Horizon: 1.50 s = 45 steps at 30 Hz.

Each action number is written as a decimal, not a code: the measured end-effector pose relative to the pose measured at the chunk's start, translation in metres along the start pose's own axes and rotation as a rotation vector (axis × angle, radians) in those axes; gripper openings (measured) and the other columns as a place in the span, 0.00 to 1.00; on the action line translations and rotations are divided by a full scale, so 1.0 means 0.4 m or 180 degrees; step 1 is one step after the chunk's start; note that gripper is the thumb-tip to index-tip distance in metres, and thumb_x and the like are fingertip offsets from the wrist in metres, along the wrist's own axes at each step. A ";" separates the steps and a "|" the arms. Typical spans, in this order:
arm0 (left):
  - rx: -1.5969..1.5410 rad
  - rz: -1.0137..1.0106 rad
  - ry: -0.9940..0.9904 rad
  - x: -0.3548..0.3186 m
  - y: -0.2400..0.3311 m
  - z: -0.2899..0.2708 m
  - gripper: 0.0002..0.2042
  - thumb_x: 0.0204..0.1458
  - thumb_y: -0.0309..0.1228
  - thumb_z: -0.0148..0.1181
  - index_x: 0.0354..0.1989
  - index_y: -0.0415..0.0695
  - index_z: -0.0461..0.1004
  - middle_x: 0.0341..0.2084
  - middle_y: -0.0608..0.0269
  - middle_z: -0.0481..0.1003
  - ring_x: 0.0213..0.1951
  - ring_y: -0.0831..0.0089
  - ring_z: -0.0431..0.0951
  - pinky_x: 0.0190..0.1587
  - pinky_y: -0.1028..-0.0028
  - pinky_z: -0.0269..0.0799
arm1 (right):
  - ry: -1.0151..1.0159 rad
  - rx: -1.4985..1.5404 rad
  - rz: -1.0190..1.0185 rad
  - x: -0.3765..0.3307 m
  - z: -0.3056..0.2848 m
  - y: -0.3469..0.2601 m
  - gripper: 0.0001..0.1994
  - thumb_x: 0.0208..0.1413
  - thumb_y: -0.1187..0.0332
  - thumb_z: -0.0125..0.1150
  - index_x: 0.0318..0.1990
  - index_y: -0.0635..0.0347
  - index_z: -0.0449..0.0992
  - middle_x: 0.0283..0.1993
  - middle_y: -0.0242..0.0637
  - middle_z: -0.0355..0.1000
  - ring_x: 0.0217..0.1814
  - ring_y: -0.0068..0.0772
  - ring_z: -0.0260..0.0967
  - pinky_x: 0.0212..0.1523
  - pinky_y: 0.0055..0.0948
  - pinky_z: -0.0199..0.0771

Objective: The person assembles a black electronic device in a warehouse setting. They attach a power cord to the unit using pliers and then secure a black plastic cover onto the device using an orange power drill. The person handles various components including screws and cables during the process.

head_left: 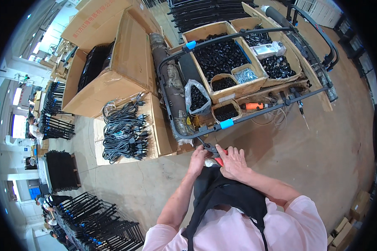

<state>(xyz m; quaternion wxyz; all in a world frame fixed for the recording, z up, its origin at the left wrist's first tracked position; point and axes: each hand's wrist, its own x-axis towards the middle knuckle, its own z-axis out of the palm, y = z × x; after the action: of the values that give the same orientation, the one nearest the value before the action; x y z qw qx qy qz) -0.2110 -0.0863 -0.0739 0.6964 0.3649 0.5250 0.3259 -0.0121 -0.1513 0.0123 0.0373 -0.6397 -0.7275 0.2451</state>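
Observation:
My right hand [233, 162] is closed around red-handled pliers [219, 159], whose dark jaws point toward my left hand. At those jaws, the fingers of my left hand [198, 160] pinch a thin black cable [201, 141]. The cable's end is hidden among fingers and jaws. Just beyond both hands lies the near edge of a black tubular frame [186, 136] with rounded corners. Blue tape [226, 124] wraps its near bar. The frame rests across the boxes and a padded roller [170, 79].
Left of the frame, coiled black power cords [125, 133] lie on a carton beside a large open cardboard box [130, 62]. Boxes of small black parts [218, 54], a bag of parts [198, 98], screws [245, 75], an orange power tool [254, 106] and a screwdriver [299, 100] sit under the frame.

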 end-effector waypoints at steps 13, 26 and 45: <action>0.0711 -0.0367 0.0570 0.027 0.054 0.038 0.23 0.75 0.44 0.49 0.40 0.35 0.79 0.33 0.58 0.82 0.35 0.68 0.85 0.40 0.66 0.84 | -0.0125 0.0182 -0.0204 0.011 -0.019 0.015 0.46 0.54 0.54 0.70 0.80 0.52 0.57 0.49 0.59 0.70 0.48 0.59 0.78 0.47 0.53 0.83; 0.5914 0.1169 0.0492 0.173 0.390 -0.054 0.24 0.65 0.53 0.55 0.38 0.44 0.87 0.40 0.47 0.86 0.52 0.52 0.84 0.60 0.54 0.69 | 0.0339 0.0045 0.0053 0.009 -0.017 -0.105 0.47 0.52 0.64 0.70 0.81 0.33 0.56 0.45 0.53 0.68 0.41 0.58 0.78 0.40 0.51 0.84; 0.2521 0.2595 -0.0142 0.196 0.316 -0.136 0.15 0.66 0.40 0.60 0.44 0.38 0.74 0.32 0.44 0.80 0.38 0.44 0.82 0.45 0.54 0.77 | 0.1011 0.0081 0.0769 0.036 0.086 -0.255 0.47 0.50 0.69 0.70 0.80 0.36 0.59 0.45 0.51 0.67 0.42 0.55 0.76 0.37 0.49 0.83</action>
<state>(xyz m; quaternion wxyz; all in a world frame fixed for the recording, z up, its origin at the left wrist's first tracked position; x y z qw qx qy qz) -0.2540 0.0542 -0.0151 0.3352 0.7781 0.4091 0.3389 -0.1203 -0.1545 0.0197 0.1300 -0.7525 -0.6273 0.1531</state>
